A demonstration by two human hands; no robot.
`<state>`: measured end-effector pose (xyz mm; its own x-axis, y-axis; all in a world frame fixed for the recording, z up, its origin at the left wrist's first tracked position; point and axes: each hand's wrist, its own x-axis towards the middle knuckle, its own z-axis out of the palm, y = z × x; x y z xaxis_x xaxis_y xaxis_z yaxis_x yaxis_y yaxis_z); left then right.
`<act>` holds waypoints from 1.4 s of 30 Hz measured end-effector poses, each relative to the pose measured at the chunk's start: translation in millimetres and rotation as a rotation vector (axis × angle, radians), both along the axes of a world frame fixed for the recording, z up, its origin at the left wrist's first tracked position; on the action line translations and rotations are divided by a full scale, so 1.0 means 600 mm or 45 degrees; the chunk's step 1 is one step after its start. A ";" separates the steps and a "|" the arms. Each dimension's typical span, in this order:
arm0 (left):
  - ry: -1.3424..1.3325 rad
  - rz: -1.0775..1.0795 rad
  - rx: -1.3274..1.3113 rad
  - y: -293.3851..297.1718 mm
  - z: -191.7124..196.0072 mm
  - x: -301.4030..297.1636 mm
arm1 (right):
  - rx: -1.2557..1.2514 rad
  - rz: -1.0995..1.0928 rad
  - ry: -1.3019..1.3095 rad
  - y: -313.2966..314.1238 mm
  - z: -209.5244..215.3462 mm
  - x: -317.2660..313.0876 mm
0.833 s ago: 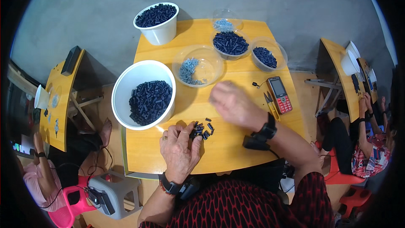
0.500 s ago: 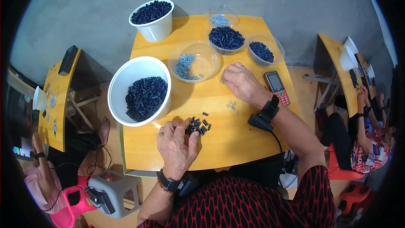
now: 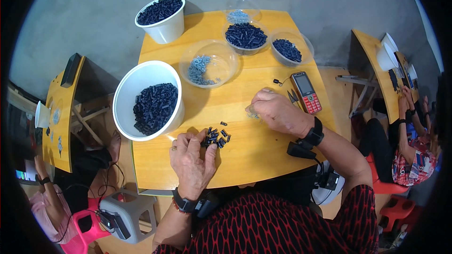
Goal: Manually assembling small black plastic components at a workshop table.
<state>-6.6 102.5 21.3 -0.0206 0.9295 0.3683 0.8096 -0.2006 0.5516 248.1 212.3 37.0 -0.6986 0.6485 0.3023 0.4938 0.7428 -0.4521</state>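
My left hand (image 3: pixel 190 160) rests on the table, fingers bent, with thumb and index finger closed about the edge of a small pile of black plastic pieces (image 3: pixel 221 138). It seems to hold one of them, though the fingertips partly hide it. My right hand (image 3: pixel 278 112) hovers low with its fingers pinched together, right at a few tiny silver metal pieces (image 3: pixel 254 115). Whatever lies between those fingertips is too small to make out. A large white tub (image 3: pixel 123 99) of black pieces stands beyond my left hand. Behind it sits a clear bowl (image 3: pixel 226 61) with silver pieces.
A phone with red keys (image 3: pixel 311 102) lies right of my right hand, beside a dark pointed tool (image 3: pixel 293 97). Along the back stand another white tub (image 3: pixel 167 29) and several clear bowls (image 3: pixel 254 49). People work at tables (image 3: pixel 63 108) on both sides.
My right hand has come nearer to me, down to the tiny silver pieces. The dark pointed tool beside the phone now shows. My left hand stays at the black pile. The view has shifted slightly.
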 end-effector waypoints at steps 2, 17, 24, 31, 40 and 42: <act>-0.001 -0.003 0.001 0.001 -0.001 0.000 | -0.193 -0.054 0.049 -0.003 0.010 0.007; 0.014 -0.006 -0.005 0.003 -0.003 0.002 | -0.197 -0.134 0.125 -0.018 -0.002 0.018; -0.006 -0.010 -0.046 0.001 -0.004 -0.001 | -0.039 -0.063 -0.025 -0.024 0.002 0.023; 0.014 0.004 -0.008 0.002 -0.002 0.001 | -0.151 -0.131 0.054 -0.022 0.001 0.024; 0.001 -0.009 -0.038 0.001 -0.004 -0.002 | -0.107 -0.091 0.069 -0.018 -0.002 0.031; 0.003 -0.012 -0.033 0.002 -0.006 -0.003 | -0.171 -0.127 0.165 -0.018 -0.002 0.034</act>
<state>-8.3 103.5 17.9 -0.0112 0.9388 0.3443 0.8090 -0.1939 0.5549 268.5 201.5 35.5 -0.5900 0.7530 0.2914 0.4931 0.6219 -0.6084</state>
